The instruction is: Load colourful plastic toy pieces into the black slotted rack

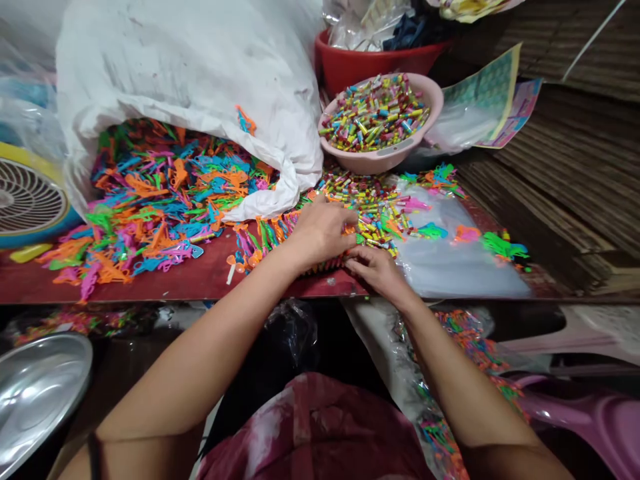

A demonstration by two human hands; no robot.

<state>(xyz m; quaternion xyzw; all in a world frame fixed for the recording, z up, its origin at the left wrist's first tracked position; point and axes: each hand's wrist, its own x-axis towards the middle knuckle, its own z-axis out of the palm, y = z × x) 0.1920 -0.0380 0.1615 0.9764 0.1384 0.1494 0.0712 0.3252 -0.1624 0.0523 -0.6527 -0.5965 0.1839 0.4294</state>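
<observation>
A row of small, bright plastic toy pieces, pistol-like in shape [265, 235], stands packed side by side near the table's front edge. My left hand [323, 230] curls over the right part of this row, its fingers bent around the pieces. At the row's right end is my right hand [375, 270], thumb and fingers closed against the pieces. The fingertips are partly hidden, so single pieces in them are hard to make out. Just beyond my hands lies a heap of small capped tubes with coloured contents [360, 200].
A white sack [200, 60] spills loose plastic toys [165, 193] at left, beside a fan [30, 193]. A pink basin [385, 157] of tubes stands before a red tub [380, 63]. Clear plastic bags [450, 267] lie right; stacked cardboard [545, 180] borders the table. A metal bowl [45, 393] is lower left.
</observation>
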